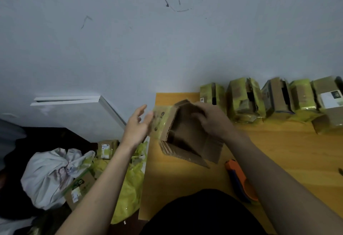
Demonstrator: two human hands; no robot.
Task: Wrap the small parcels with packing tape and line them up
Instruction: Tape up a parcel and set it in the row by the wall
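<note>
A: Where's the open brown corrugated-cardboard parcel box (187,134)?

B: Above the near-left part of the yellow wooden table (278,151). My right hand (213,121) grips its far wall, fingers curled over the rim. Left hand (138,123) is flat, fingers straight, at the yellow-taped side, holding nothing.

A: Handling?

B: I judge it light, stiff, crushable. Taped face is probably slick; I'd hold it by the corners.

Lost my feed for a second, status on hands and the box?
Right hand grips open cardboard box, fingers inside. Left hand open beside it. Tape dispenser idle on table. Nothing blocking.
</note>
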